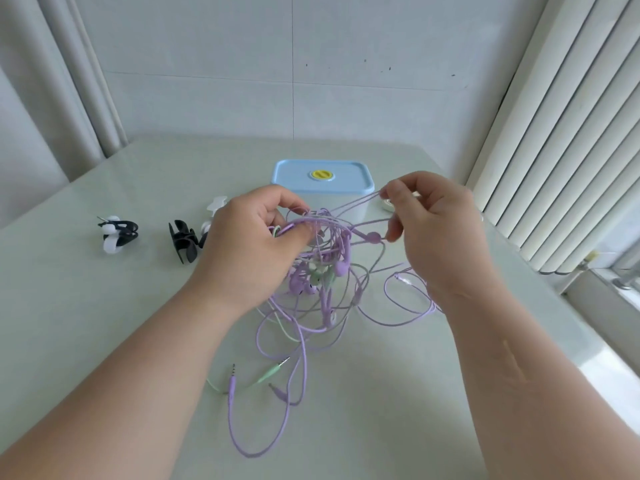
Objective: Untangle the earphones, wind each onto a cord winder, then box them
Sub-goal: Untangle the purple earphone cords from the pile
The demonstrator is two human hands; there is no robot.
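Observation:
A tangle of purple and pale green earphones hangs above the table's middle, its loose cords and plugs trailing onto the surface. My left hand grips the top of the bundle. My right hand pinches purple cords and holds them up and to the right, drawn taut from the bundle. A box with a light blue lid stands behind the hands, lid on. A black and white cord winder and a black one lie at the left; a white one is partly hidden by my left hand.
The pale green table fills the view, with its far edge against a white wall. Curtains hang at the back left. Vertical blinds and a window sill run along the right. A small white object lies beside the box.

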